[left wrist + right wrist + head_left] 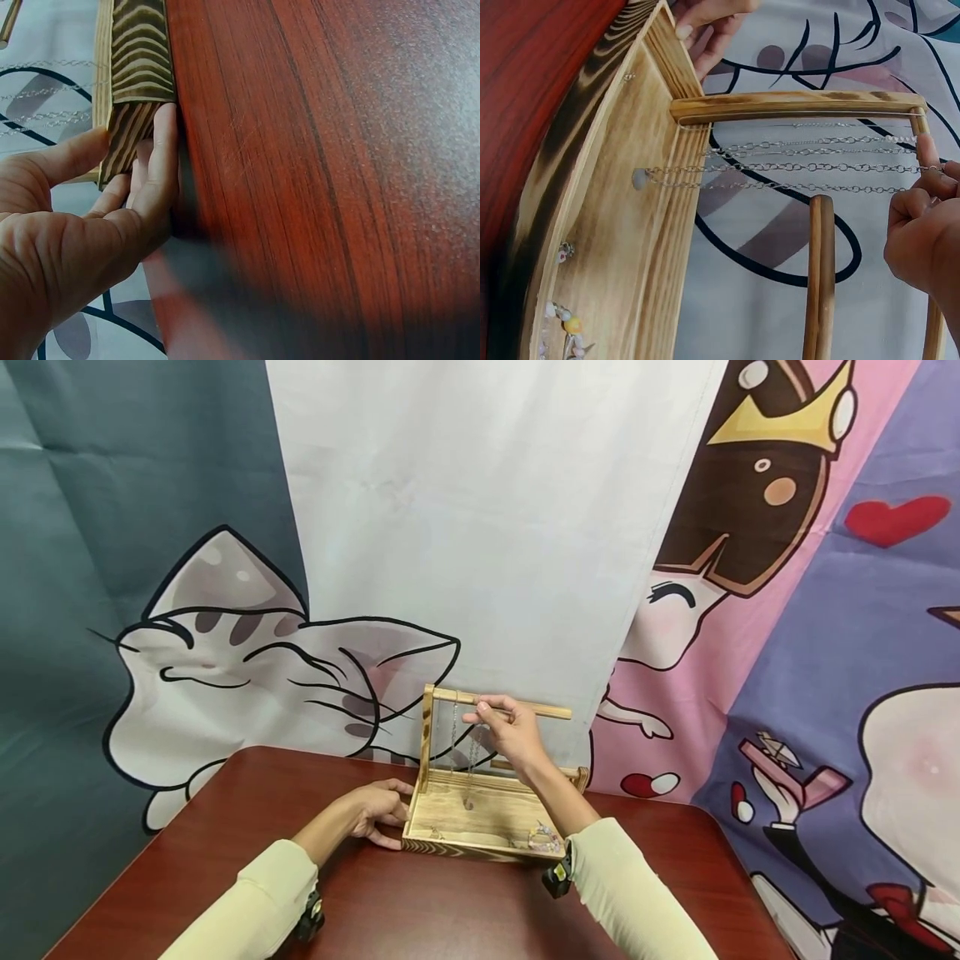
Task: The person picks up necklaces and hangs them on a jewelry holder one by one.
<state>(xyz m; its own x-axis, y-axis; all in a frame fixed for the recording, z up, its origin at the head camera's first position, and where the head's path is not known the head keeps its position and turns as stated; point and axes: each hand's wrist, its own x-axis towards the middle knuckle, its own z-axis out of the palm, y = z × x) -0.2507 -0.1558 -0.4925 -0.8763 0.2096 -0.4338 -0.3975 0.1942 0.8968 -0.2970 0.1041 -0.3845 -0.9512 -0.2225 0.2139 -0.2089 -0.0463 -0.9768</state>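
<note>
The wooden jewellery stand (480,810) sits on the bench (420,910), at 12 o'clock from the person. The left hand (378,810) rests open against its 9 o'clock end. The right hand (506,727) pinches a chain (780,169) at the top bar (498,703). A sideways tug could tangle the neighbouring chains, or tip the stand if the bracing slackens.
</note>
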